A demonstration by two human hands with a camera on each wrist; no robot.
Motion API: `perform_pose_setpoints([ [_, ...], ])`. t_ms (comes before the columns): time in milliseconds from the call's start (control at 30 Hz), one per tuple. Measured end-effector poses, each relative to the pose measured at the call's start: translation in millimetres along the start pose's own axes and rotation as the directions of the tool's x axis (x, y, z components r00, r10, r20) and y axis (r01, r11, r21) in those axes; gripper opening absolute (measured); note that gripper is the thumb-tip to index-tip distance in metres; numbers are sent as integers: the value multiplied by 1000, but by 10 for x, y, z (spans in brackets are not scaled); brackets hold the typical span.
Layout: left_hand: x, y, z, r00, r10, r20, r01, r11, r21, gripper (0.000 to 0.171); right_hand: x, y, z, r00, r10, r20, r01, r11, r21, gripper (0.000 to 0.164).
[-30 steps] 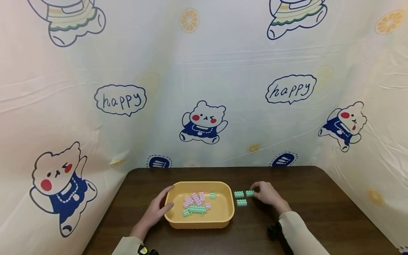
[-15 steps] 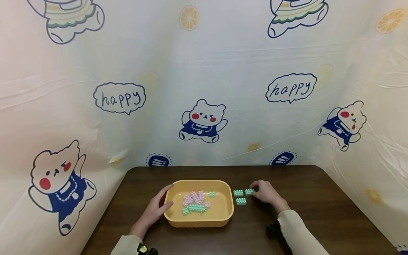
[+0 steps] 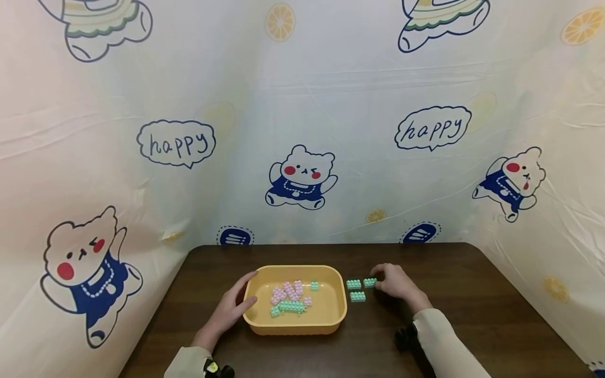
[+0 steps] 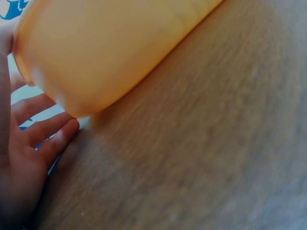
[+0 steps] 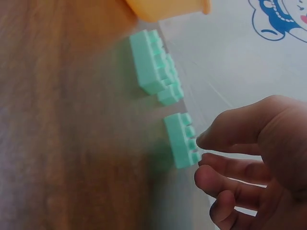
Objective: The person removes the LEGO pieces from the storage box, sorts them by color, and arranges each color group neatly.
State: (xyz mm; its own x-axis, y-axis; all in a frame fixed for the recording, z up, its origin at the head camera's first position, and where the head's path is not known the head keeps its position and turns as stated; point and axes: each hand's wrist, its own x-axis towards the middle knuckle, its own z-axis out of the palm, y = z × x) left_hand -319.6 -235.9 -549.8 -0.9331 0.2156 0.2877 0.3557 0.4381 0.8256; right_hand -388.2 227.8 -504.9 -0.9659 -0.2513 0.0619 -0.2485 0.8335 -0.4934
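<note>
A yellow plastic tray (image 3: 326,310) stands on the table with several pink bricks (image 3: 289,290) and several green bricks (image 3: 292,306) inside it. My left hand (image 3: 231,305) holds the tray's left end, thumb over the rim and fingers along the outer wall. To the right of the tray lie three green toy bricks, one of them nearest the front (image 3: 357,296). My right hand (image 3: 397,283) is beside the rightmost green brick (image 5: 180,141). In the right wrist view its thumb and fingertips are right at that brick's studs, loosely bent, not closed round it.
The dark wooden table (image 3: 472,315) reaches back to a pale curtain (image 3: 368,173) printed with bears. In the right wrist view another green brick (image 5: 147,62) lies between the near brick and the tray's corner. A black strap device (image 3: 405,340) sits at the right wrist.
The head view has tilted down slightly, so everything sits a little higher in it. Both hands, the tray and the bricks keep their places.
</note>
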Motion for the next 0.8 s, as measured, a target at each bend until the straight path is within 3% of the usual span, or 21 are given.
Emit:
perform_pose_setpoints([
  [267,-2,7,-8,1000,3,2,-3,1000,-4,60,-3,-114,-90,999,-34,-17,35,999,34,26],
  [500,-4,10,-3,1000,6,1,-6,1000,-3,60,43,-231,-138,994,-70,-88,75,996,56,22],
  [800,-5,12,-5,1000,1,1,-1,1000,0,60,49,-596,-207,984,-132,-119,150,976,156,19],
])
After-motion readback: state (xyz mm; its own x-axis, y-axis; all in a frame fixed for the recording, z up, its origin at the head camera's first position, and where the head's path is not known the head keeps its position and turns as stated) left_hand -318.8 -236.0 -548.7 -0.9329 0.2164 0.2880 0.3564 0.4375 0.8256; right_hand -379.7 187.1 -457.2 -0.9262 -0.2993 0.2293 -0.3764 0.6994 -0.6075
